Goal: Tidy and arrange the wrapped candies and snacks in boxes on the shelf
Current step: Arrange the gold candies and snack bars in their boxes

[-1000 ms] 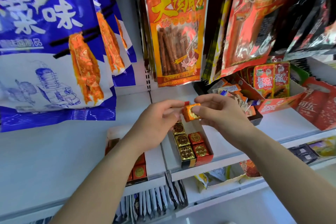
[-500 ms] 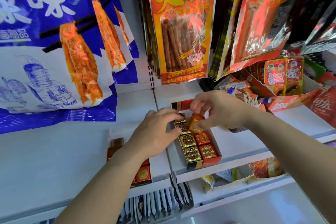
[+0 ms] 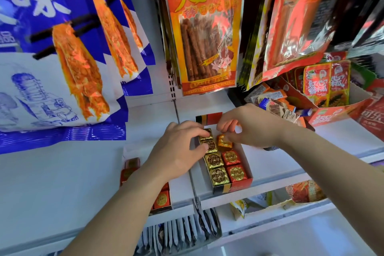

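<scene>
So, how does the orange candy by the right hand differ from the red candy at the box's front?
The orange candy sits tilted; the front red candy lies flat. The front red candy shows a round gold seal on top; the orange candy shows no clear seal. The right hand pinches the orange candy; nothing touches the front red candy. Both are square, foil-wrapped, in the same box.

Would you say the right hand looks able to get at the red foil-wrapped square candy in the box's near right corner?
Probably yes: the red foil-wrapped square candy lies uncovered near the right hand, clear of the left hand, though it pinches an orange foil-wrapped candy.
</scene>
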Tool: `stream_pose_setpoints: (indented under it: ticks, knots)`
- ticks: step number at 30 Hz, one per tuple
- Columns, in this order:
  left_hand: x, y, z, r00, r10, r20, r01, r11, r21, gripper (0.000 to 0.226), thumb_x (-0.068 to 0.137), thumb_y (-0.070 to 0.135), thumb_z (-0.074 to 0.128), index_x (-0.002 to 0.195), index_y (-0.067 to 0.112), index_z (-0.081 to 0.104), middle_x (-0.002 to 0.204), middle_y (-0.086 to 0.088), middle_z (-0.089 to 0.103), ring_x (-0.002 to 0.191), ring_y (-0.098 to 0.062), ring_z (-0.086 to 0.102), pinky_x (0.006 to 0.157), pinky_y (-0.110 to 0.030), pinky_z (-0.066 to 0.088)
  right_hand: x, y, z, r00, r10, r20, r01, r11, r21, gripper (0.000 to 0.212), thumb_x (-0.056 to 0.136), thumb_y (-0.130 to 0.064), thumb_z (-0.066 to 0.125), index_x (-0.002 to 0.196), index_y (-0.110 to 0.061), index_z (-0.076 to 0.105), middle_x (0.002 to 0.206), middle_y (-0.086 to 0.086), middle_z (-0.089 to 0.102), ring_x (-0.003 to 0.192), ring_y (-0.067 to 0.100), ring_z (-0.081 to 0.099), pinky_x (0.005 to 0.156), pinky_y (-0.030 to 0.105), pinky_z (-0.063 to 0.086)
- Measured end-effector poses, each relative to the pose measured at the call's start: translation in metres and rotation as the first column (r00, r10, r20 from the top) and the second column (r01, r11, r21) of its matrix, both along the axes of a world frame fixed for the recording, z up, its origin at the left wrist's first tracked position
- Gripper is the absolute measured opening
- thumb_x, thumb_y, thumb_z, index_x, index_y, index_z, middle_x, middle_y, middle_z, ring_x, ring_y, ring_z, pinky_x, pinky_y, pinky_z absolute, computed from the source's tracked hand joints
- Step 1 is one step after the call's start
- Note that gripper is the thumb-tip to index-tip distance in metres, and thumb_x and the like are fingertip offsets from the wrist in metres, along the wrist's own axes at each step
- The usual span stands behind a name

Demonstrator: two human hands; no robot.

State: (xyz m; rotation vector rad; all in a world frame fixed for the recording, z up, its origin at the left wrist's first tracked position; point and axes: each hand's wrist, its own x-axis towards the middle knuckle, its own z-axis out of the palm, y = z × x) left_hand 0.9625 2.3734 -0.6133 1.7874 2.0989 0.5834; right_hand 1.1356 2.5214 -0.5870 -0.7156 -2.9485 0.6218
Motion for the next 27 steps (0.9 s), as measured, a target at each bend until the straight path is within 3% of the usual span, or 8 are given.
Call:
stream_pose_setpoints:
  ticks: [3,5,8,14,16,19,23,27]
  knots:
    - [0.009,0.011,0.004,0.999,0.030,-0.023,-0.028,0.995,0.096,0.024,0.096,0.040,0.055,0.118,0.038,0.064,0.131,0.024,0.052,0.121,-0.006,0.034,0.090,-0.026,0.032,0.014,-0.003,-0.007,0.979,-0.077,-0.189,0.100,0.989,0.113,0.016,0.091,-0.039,0.066,0.103,-0.030,0.073,0.099,-0.013,0.067,0.085,-0.002,0.055,0.075,0.024,0.049]
    - [0.014,0.022,0.007,0.998,0.064,-0.026,-0.060,0.989,0.135,0.020,0.097,0.035,0.055,0.113,0.037,0.066,0.123,0.023,0.057,0.117,-0.007,0.039,0.087,-0.025,0.033,0.019,-0.006,-0.012,0.989,-0.088,-0.121,0.101,0.989,0.109,0.030,0.090,-0.053,0.058,0.108,-0.034,0.073,0.106,-0.007,0.062,0.099,0.008,0.052,0.083,0.029,0.041]
    - [0.014,0.033,0.006,0.991,0.131,0.008,-0.131,0.983,0.131,0.018,0.097,0.030,0.057,0.110,0.035,0.068,0.116,0.019,0.062,0.113,-0.010,0.045,0.081,-0.026,0.035,0.016,-0.009,-0.018,0.992,-0.100,0.072,0.093,0.991,0.094,0.038,0.090,-0.059,0.056,0.120,-0.039,0.068,0.113,0.000,0.053,0.114,0.019,0.043,0.092,0.035,0.033]
    - [0.008,0.038,0.008,0.984,0.149,0.101,-0.160,0.981,0.108,0.017,0.097,0.028,0.059,0.109,0.034,0.070,0.114,0.017,0.066,0.113,-0.008,0.052,0.085,-0.027,0.038,0.006,-0.002,-0.022,0.997,-0.082,0.001,0.082,0.996,0.037,0.023,0.079,-0.055,0.072,0.095,-0.041,0.063,0.116,-0.004,0.054,0.117,0.019,0.041,0.100,0.041,0.034]
    - [0.007,0.041,0.012,0.980,0.149,0.133,-0.164,0.981,0.107,0.018,0.097,0.027,0.059,0.110,0.032,0.070,0.110,0.017,0.067,0.102,-0.005,0.057,0.082,-0.024,0.041,0.007,-0.002,-0.022,0.990,-0.137,-0.019,0.137,0.990,-0.035,0.027,0.077,-0.046,0.079,0.099,-0.035,0.066,0.119,-0.004,0.048,0.114,0.016,0.040,0.099,0.037,0.036]
    - [0.009,0.044,0.015,0.976,0.148,0.163,-0.163,0.983,0.083,0.017,0.097,0.027,0.059,0.109,0.033,0.070,0.100,0.019,0.064,0.082,-0.001,0.055,0.067,-0.018,0.038,0.015,-0.001,-0.014,0.941,-0.258,-0.218,0.194,0.941,-0.276,0.020,0.078,-0.035,0.082,0.091,-0.028,0.068,0.104,-0.007,0.060,0.091,0.008,0.056,0.081,0.030,0.045]
    - [0.017,0.052,0.010,0.991,0.137,0.009,-0.136,0.990,-0.043,0.024,0.091,0.045,0.059,0.113,0.039,0.068,0.115,0.012,0.066,0.104,-0.013,0.060,0.083,-0.034,0.053,0.042,0.007,-0.005,0.757,-0.512,-0.405,0.212,0.780,-0.589,0.019,0.085,-0.021,0.077,0.099,-0.017,0.065,0.093,0.007,0.071,0.085,0.021,0.071,0.074,0.031,0.058]
    - [0.030,0.056,0.008,0.976,0.128,-0.176,-0.152,0.979,-0.134,0.040,0.083,0.058,0.064,0.118,0.038,0.066,0.116,0.009,0.061,0.113,-0.019,0.049,0.085,-0.038,0.050,0.054,0.002,-0.018,0.744,-0.537,-0.398,0.278,0.791,-0.545,0.017,0.083,-0.023,0.079,0.096,-0.023,0.068,0.088,0.001,0.070,0.073,0.014,0.068,0.071,0.032,0.057]
